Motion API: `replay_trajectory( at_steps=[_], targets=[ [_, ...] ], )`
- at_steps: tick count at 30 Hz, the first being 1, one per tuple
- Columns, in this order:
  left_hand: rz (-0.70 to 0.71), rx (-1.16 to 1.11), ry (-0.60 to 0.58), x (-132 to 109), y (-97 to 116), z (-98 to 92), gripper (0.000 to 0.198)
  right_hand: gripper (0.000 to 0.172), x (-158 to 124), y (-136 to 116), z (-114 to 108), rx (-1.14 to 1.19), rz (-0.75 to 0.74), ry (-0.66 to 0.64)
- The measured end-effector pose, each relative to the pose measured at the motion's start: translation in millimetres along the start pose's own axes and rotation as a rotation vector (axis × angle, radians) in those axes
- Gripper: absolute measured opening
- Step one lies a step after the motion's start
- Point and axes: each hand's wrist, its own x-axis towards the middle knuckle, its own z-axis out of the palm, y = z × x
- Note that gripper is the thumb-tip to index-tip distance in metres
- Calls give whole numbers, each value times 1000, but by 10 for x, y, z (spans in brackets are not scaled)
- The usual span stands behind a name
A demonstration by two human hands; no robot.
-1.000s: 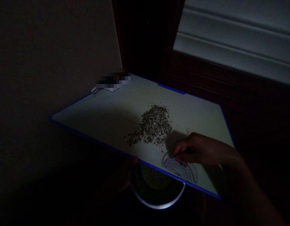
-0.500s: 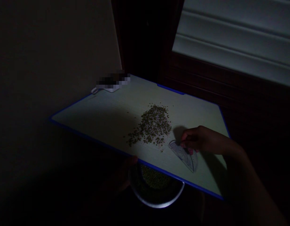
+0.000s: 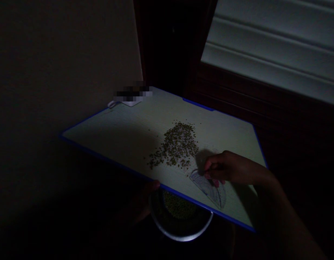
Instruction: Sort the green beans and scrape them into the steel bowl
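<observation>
My right hand (image 3: pixel 231 169) is closed, its fingertips pinching a clear half-round protractor (image 3: pixel 208 189) that lies tilted against a pale, blue-edged board (image 3: pixel 226 131). Just left of the protractor, small greenish seeds (image 3: pixel 180 142), like mung beans, are scattered in a loose patch. Under the near edge of the board sits a metal bowl (image 3: pixel 183 238) with more of these green seeds (image 3: pixel 179 206) inside; the board covers its far rim. At the bowl's left side is my left hand (image 3: pixel 145 202), thumb up at the blue edge. Its other fingers are mostly lost in the dark.
A blurred-out object with a white base (image 3: pixel 131 102) and a loop stands on the board's far left corner. A wall (image 3: pixel 88 54) rises at the left. Dark wood (image 3: pixel 237 86) and pale slats (image 3: pixel 277 39) are behind. The room is very dim.
My right hand has drawn the protractor a little toward the near edge and to the left. The seed patch looks about the same. My left hand and the bowl keep their place against the board.
</observation>
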Motion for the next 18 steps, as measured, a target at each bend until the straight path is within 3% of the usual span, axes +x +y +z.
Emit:
replay_trajectory(
  at_steps=[4, 12, 18],
  targets=[
    [24, 27, 86, -17, 1, 13, 28, 15, 11, 10, 7, -16, -14, 17],
    [5, 37, 250, -113, 101, 256, 42, 8, 37, 15, 8, 16, -9, 107],
    [26, 40, 186, -96, 82, 201, 34, 11, 2, 74, -64, 29, 53, 130]
  ],
)
